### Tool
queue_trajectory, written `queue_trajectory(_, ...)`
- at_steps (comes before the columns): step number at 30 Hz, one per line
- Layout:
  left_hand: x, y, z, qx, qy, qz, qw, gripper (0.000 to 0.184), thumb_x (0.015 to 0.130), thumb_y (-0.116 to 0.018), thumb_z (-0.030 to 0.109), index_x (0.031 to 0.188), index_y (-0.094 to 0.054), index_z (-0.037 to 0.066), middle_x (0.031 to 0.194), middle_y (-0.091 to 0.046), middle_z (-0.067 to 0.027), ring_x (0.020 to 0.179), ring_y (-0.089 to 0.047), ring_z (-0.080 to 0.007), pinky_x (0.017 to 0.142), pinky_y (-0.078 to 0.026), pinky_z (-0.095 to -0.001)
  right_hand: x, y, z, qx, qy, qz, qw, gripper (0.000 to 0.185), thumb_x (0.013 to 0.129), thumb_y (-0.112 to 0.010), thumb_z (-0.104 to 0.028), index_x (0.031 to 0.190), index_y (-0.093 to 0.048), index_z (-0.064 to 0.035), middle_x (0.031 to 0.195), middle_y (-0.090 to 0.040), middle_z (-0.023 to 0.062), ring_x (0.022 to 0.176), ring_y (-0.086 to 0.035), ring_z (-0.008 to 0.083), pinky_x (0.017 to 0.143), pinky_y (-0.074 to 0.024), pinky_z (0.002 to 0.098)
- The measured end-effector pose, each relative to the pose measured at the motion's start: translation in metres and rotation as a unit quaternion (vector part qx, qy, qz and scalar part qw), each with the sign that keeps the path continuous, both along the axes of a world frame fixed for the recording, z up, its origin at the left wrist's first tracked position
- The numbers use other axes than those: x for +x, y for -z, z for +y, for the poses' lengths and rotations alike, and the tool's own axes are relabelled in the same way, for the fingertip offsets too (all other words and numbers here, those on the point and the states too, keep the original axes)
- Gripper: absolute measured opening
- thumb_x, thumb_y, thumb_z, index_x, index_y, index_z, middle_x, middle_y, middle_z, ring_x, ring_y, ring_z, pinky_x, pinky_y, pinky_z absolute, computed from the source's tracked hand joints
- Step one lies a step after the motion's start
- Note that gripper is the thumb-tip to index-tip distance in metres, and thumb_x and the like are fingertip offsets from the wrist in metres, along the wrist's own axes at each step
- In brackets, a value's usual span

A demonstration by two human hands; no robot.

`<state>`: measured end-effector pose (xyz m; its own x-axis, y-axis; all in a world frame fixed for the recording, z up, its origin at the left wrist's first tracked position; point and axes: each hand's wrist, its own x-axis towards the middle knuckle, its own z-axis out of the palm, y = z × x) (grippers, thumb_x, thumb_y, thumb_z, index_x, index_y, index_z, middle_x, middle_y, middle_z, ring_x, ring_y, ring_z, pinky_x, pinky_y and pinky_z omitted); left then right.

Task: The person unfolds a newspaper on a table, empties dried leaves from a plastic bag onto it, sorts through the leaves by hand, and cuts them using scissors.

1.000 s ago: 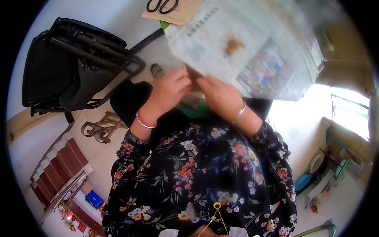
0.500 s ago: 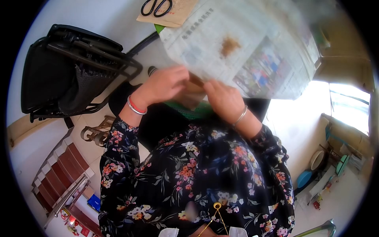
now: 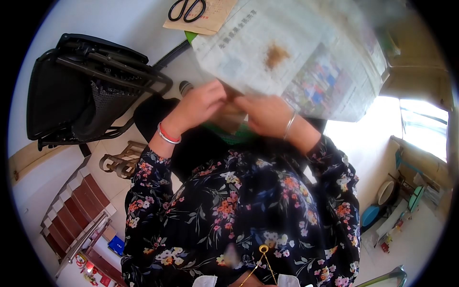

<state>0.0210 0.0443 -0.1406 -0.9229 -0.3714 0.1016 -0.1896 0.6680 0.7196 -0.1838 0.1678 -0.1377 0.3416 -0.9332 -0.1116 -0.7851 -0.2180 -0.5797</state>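
Note:
Between my two hands, over my lap at the table's near edge, is a brown paper-like packet [image 3: 230,120]. It is partly hidden, so its exact kind is unclear. My left hand [image 3: 203,103] is closed at its upper left edge, fingers bent. My right hand [image 3: 268,114] pinches the packet's right side. Just beyond the hands, newspaper [image 3: 248,57] covers the table, bearing a small heap of brown powder [image 3: 276,56]. Black-handled scissors [image 3: 194,10] rest on a tan paper envelope [image 3: 210,24] at the far left of the table.
A black folding chair [image 3: 91,91] stands to the left, with a small wooden stool [image 3: 125,160] below it. Stairs [image 3: 79,205] are at lower left. Basins [image 3: 370,215] and other household items stand at the right by a bright window [image 3: 423,126].
My right hand has turned flatter and moved slightly left, nearer my left hand. My left hand stays almost in place. The view has shifted a little.

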Motion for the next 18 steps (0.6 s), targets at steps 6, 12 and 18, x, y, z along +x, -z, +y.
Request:
queue_trajectory(6, 0.000, 0.004, 0.006, 0.008, -0.011, 0.001, 1.000, 0.010, 0.081, -0.062, 0.001, 0.087, -0.053, 0.003, 0.088, -0.051, -0.0130, 0.082, -0.055, -0.0319, 0.072, -0.047, -0.0370, 0.031, 0.011, 0.020, -0.042, 0.096, 0.124, 0.987, 0.038, 0.079, -0.066, -0.016, 0.111, -0.050, -0.0032, 0.088, -0.064, 0.0144, 0.073, -0.064, 0.0347, 0.062, -0.0512, 0.0420)
queue_trajectory(12, -0.001, 0.008, 0.008, -0.040, -0.022, -0.009, 0.999, 0.009, 0.081, -0.064, 0.006, 0.087, -0.057, 0.007, 0.090, -0.056, -0.0074, 0.081, -0.060, -0.0284, 0.064, -0.049, -0.0344, 0.033, -0.019, 0.022, 0.090, 0.126, 0.097, 0.983, 0.042, 0.085, -0.065, -0.020, 0.119, -0.051, -0.0009, 0.093, -0.066, 0.0162, 0.072, -0.065, 0.0339, 0.064, -0.0523, 0.0420)
queue_trajectory(18, 0.002, 0.009, 0.008, -0.026, -0.046, 0.002, 0.999, 0.010, 0.080, -0.064, 0.004, 0.087, -0.056, 0.006, 0.091, -0.055, -0.0087, 0.081, -0.060, -0.0297, 0.065, -0.049, -0.0351, 0.000, -0.042, 0.028, -0.053, 0.202, -0.186, 0.960, 0.018, 0.087, -0.061, -0.006, 0.104, -0.066, -0.0019, 0.087, -0.069, 0.0127, 0.066, -0.065, 0.0239, 0.062, -0.0517, 0.0321)
